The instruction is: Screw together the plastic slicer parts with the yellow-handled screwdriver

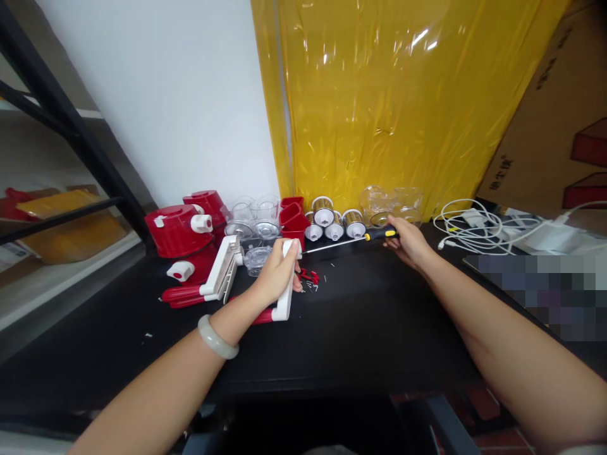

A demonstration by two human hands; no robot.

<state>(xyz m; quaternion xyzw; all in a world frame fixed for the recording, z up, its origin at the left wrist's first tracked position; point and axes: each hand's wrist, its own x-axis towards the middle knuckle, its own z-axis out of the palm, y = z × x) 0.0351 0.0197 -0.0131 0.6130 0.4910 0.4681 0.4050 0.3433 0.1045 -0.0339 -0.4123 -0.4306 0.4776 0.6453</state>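
Note:
My left hand is wrapped round a white crank handle with a red grip at its lower end. In my right hand is a screwdriver with a black and yellow handle. Its long shaft points left, and the tip meets or nearly meets the upper end of the crank handle; I cannot tell whether it touches a screw. Small red parts and several loose screws lie on the table just right of my left hand. More white crank handles with red grips lie to the left.
Red housings are stacked at the left of the black table. Along the back stand clear plastic parts, red pieces, drum graters and clear parts. White cables are coiled at the right.

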